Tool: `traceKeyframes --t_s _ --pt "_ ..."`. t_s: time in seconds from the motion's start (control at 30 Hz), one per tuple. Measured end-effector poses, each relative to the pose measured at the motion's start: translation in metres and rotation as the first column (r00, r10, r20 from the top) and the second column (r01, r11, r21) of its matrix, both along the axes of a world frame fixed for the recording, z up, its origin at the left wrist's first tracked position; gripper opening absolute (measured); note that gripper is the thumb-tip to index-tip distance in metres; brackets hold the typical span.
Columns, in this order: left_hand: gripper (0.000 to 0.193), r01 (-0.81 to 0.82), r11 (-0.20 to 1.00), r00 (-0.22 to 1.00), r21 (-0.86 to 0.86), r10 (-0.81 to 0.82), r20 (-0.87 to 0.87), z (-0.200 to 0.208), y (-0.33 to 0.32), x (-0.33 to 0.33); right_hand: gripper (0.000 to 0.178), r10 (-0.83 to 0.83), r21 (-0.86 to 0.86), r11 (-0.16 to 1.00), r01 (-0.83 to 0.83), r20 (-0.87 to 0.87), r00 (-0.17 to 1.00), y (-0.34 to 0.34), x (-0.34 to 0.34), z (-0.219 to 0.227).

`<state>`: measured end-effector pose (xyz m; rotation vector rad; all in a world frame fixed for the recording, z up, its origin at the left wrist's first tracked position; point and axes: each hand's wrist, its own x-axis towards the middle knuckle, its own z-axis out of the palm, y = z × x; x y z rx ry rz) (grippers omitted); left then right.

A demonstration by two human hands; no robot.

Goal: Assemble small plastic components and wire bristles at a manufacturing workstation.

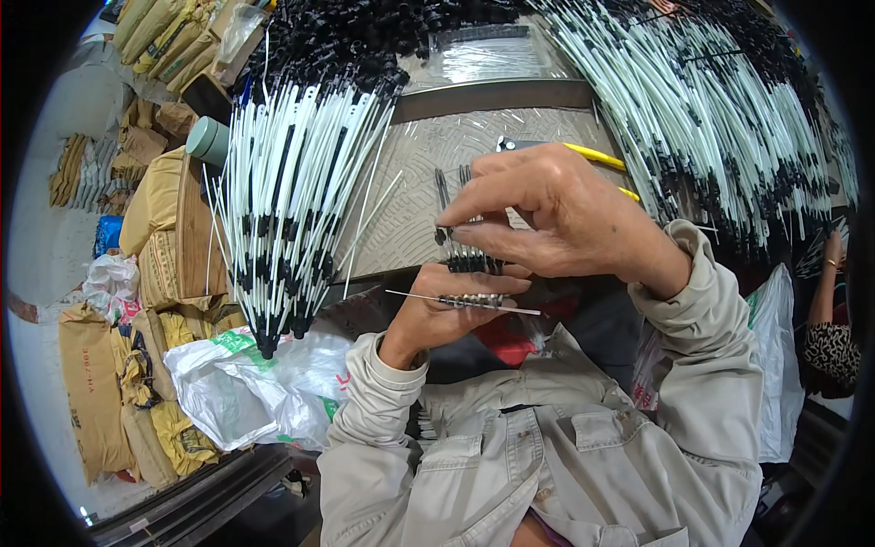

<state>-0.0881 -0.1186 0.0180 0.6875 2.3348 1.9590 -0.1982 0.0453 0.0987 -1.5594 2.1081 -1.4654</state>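
Note:
My left hand [451,305] is closed around a bunch of slim parts with black fittings [474,263], held in front of my chest over the table's near edge. A thin pale rod [510,309] lies crosswise along that hand and sticks out on both sides. From the right, my right hand [565,210] reaches over the bunch. Its thumb and forefinger come together at a thin dark rod [441,187] that rises from the bunch. Behind the right hand lies a tool with yellow handles [592,156], partly covered by it.
Bundles of white strips with black ends [292,182] fan over the table's left side. More white strips [693,118] heap up at the right. A tray of clear thin rods [483,56] sits at the back. Sacks [91,392] stand left; another person's arm [828,283] shows far right.

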Motion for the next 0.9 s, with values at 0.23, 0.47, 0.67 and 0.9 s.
traceKeyframes --t_s 0.23,0.47,0.67,0.9 --pt "0.022 0.046 0.998 0.998 0.045 -0.048 0.045 -0.004 -0.006 0.001 0.016 0.022 -0.004 1.0 -0.022 0.024 0.999 -0.006 -0.002 -0.005" --pt "0.037 -0.11 0.905 0.985 0.41 0.046 0.163 -0.029 0.014 0.012 0.02 0.024 -0.084 0.996 0.003 0.318 0.948 -0.007 -0.004 -0.015" --pt "0.045 -0.063 0.852 0.99 0.52 -0.013 0.142 -0.031 0.015 0.011 0.021 0.088 -0.089 0.994 -0.062 0.33 0.94 -0.003 -0.008 -0.013" --pt "0.046 -0.017 0.856 0.998 0.517 -0.016 0.059 -0.035 0.017 0.008 0.022 0.126 -0.062 0.991 -0.115 0.234 0.964 -0.002 -0.014 -0.009"
